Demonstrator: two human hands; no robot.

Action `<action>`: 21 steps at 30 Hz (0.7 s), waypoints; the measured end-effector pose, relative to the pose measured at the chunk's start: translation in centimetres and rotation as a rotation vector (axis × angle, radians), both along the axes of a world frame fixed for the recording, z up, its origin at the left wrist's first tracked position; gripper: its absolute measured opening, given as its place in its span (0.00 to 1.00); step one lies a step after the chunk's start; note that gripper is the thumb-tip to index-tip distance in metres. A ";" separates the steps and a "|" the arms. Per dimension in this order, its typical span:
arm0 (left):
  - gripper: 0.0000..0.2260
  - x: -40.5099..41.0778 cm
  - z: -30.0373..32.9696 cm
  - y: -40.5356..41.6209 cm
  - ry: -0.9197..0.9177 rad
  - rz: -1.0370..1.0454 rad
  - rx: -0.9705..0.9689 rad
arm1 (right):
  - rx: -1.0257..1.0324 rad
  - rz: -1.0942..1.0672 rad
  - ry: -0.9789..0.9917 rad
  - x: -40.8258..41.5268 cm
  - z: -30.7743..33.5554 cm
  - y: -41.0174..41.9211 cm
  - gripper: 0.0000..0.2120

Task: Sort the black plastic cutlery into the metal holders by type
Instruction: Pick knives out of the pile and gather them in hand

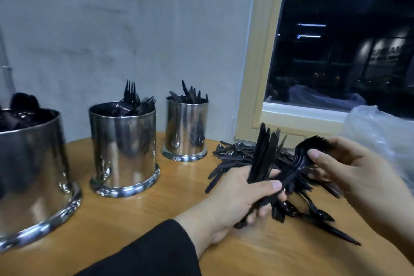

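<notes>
My left hand grips a bundle of black knives that stands upright out of the fist. My right hand holds several black forks by their heads, their handles crossing toward my left hand. Under both hands lies a loose pile of black cutlery on the wooden table. Three metal holders stand in a row at the left: the near one with dark pieces I cannot tell apart, the middle one with forks, the far one with knives.
A clear plastic bag lies at the right by the window sill. A white wall rises directly behind the holders. My black sleeve crosses the table's near edge.
</notes>
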State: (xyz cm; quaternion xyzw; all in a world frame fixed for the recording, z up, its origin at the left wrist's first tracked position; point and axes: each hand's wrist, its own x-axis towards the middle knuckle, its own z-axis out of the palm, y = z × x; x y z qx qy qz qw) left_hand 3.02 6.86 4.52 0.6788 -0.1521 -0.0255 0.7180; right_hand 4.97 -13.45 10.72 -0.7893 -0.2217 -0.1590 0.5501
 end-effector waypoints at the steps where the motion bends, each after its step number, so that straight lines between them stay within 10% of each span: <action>1: 0.06 -0.1 0.3 0.7 -0.012 0.020 -0.007 | -0.026 0.018 -0.008 0.3 0.5 1.0 0.05; 15: 0.08 -2.8 4.0 11.2 -0.272 0.732 -0.044 | 0.129 0.290 -0.200 4.0 7.0 14.4 0.03; 21: 0.09 -4.1 4.6 15.8 -0.342 0.978 -0.362 | 0.166 0.307 -0.361 4.7 11.2 19.7 0.05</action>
